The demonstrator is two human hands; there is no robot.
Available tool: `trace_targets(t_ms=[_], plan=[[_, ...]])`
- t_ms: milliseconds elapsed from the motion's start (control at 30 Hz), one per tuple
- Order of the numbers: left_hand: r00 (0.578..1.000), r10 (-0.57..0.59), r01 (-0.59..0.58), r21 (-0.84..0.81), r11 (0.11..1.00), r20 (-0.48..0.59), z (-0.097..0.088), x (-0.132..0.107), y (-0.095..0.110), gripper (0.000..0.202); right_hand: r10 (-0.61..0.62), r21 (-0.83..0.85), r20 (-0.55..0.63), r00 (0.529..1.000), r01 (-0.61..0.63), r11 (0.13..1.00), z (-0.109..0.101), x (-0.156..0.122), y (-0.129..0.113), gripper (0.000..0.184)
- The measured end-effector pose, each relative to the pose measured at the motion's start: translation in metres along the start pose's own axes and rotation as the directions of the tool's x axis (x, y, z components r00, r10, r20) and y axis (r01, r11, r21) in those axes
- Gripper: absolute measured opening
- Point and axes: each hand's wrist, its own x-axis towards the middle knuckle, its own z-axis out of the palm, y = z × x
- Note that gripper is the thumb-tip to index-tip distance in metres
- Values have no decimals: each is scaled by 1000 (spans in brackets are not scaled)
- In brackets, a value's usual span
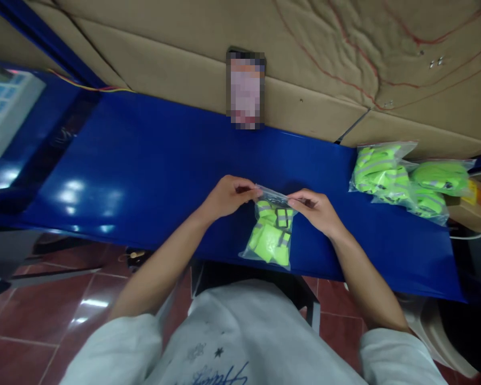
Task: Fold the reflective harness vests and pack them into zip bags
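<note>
Blue table (144,171), cardboard wall (176,53), red floor tiles (64,299), left hand (224,195) and right hand (316,209) pinching clear bag (270,238)

Left side: open run of blue tabletop (144,160) up to white panel (8,109)
Centre, near edge: left hand (224,195) and right hand (316,211) pinching bag (270,232)
Back: cardboard wall (176,69), phone (245,90) propped against it
Right: pile of bagged vests (404,182), gap before it passable

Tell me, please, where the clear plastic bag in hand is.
In the head view, the clear plastic bag of neon yellow fabric lies centred on the blue table near its front edge, its top pinched between left hand and right hand.
</note>
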Motion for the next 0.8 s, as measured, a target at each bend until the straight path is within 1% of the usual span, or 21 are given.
trace_targets(t_ms=[33,100,167,200,267,333,367,433,500,533,600,633,733,800], plan=[[997,47,-46,9,999,-69,4,-9,0,34,26,13,17,1000,-26,1000,-3,-1,-1,33],[975,110,-105,35,994,-192,13,-28,1,31,60,50,43,997,-62,997,-5,-4,-4,34],[955,128,-127,21,992,-268,22,-46,2,28,52,62,42,998,-54,997,-2,-8,-7,32],[953,114,-123,-18,992,-279,26,-53,2,28,32,55,22,999,-33,998,2,-10,-10,31],[969,54,-93,-155,984,-241,31,-65,2,28,-25,32,-28,999,26,999,11,-16,-15,28],[976,31,-87,-252,964,-217,36,-73,2,30,-92,7,-42,995,92,996,19,-23,-21,24],[970,46,-108,-254,961,-237,37,-77,1,30,-118,-2,-28,993,118,993,23,-27,-24,22],[944,100,-166,-191,967,-314,40,-82,2,27,-129,-1,22,991,129,992,26,-32,-29,21],[917,142,-199,-119,973,-372,40,-88,3,26,-90,34,99,991,87,996,27,-36,-32,23],[915,147,-200,-106,974,-376,39,-91,4,25,-58,63,139,989,50,997,26,-38,-32,25],[933,131,-176,-108,978,-337,34,-98,7,25,2,116,189,982,-24,993,24,-41,-31,29],[947,118,-157,-110,981,-300,29,-102,8,26,25,135,188,982,-51,989,24,-43,-30,30],[990,87,-99,-110,989,-112,14,-113,9,31,60,171,128,990,-81,982,28,-49,-28,27],[996,88,-90,-113,990,-21,7,-119,9,31,50,187,90,995,-66,980,34,-54,-28,23]])
